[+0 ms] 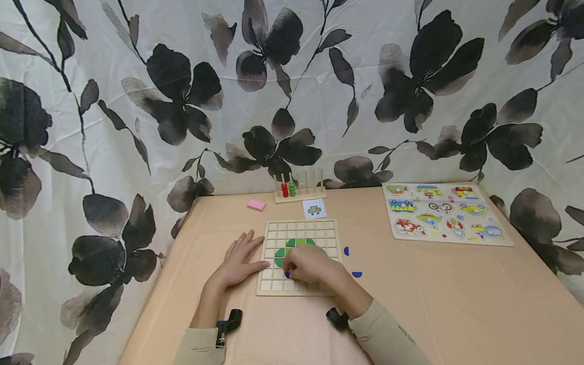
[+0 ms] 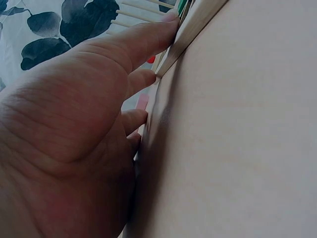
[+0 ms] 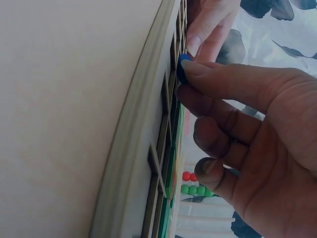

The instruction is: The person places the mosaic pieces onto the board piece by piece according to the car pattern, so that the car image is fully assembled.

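Note:
A wooden grid board [image 1: 274, 286] lies on the table, with green pieces [image 1: 280, 257] set into its middle cells. My right hand [image 1: 310, 263] is over the board, pinching a small blue piece [image 3: 184, 68] between thumb and forefinger, right at the grid in the right wrist view. The other fingers of that hand are curled and hide part of the green shape. At the board's left edge, my left hand [image 1: 239, 261] rests with fingers spread and its thumb [image 2: 161, 32] touching the frame. Two blue half-round pieces [image 1: 357, 274] lie on the table right of the board.
Behind the board lie a pattern card [image 1: 314, 208] and a pink block [image 1: 256, 205]. A wooden peg rack [image 1: 300, 196] with red and green beads stands at the back edge. A picture puzzle board [image 1: 447, 213] lies at the back right. Floral cloth [image 1: 292, 101] hangs behind the table.

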`<state>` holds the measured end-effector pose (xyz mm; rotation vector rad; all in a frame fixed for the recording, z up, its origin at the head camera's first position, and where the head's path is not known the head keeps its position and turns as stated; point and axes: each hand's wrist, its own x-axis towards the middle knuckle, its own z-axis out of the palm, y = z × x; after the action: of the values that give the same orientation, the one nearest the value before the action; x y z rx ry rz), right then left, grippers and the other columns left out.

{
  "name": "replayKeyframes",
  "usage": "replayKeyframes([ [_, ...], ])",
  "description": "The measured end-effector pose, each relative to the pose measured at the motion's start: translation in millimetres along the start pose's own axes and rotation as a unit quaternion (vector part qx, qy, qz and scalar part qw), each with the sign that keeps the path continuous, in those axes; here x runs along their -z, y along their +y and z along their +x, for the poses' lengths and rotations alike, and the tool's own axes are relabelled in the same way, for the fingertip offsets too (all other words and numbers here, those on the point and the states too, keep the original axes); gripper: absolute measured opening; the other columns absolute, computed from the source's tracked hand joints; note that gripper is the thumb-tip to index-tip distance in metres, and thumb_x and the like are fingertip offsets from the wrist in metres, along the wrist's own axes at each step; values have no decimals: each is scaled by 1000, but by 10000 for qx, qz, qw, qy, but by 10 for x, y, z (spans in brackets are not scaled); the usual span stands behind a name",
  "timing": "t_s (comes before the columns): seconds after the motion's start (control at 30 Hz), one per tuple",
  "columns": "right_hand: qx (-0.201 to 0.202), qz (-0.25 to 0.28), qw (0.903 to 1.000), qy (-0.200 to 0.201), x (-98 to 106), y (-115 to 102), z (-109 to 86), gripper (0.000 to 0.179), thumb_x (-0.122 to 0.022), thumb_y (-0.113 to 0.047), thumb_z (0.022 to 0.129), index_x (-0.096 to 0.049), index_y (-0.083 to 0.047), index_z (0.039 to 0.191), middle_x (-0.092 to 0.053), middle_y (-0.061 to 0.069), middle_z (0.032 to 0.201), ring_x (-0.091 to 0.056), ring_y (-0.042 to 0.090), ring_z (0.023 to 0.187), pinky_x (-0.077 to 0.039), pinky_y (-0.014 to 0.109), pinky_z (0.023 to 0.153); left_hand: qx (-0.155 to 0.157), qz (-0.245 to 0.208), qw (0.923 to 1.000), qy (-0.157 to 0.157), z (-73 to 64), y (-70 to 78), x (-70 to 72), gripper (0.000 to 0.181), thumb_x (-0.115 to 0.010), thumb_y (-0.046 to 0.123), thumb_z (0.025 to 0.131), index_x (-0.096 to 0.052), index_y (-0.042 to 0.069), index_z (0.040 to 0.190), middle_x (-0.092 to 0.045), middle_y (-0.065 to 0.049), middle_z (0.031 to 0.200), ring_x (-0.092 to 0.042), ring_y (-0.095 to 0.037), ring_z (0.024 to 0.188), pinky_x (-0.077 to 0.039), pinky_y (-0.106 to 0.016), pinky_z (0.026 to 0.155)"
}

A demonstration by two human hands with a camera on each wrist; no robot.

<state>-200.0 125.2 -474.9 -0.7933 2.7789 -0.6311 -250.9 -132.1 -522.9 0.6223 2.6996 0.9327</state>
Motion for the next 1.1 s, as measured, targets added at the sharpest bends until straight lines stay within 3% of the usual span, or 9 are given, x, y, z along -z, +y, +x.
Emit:
replayKeyframes([
  [0.33,62,-146,9997,-180,22,-25,-24,12,-81,-14,91,-85,-22,98,-72,-12,87,-55,7,75,-44,22,66,18,34,10000,7,1,-22,-9,82,-74,55,92,-43,22,160,-13,-15,175,-1,-38,163,1,-61,129],
  [0.53,-46,199,9997,-105,128,54,-65,15,-78,-17,93,-84,-19,107,-67,-12,82,-53,9,74,-43,24,66,62,29,10000,-20,2,-25,-7,83,-74,56,91,-42,24,161,-12,-13,176,0,-36,164,2,-59,130],
  [0.73,-359,803,9955,342,367,325,-175,23,-77,-20,95,-80,-12,116,-71,-8,90,-57,13,79,-48,30,71,53,-7,10000,-11,9,-21,-14,83,-74,55,91,-43,23,160,-13,-13,176,0,-36,163,2,-59,129],
  [0.9,-1020,1275,9850,562,535,635,-368,28,-79,-19,94,-78,-11,121,-72,-4,96,-60,16,85,-53,30,74,64,-72,9999,-31,8,-6,-18,83,-75,55,91,-43,22,160,-12,-13,176,0,-36,163,2,-59,129],
  [1.1,-1599,1144,9781,683,665,1002,-607,31,-75,-18,95,-75,-9,125,-66,3,94,-58,21,87,-50,32,71,20,-48,10000,5,8,-15,-22,82,-74,54,91,-44,21,160,-13,-16,175,0,-39,163,2,-61,129],
])
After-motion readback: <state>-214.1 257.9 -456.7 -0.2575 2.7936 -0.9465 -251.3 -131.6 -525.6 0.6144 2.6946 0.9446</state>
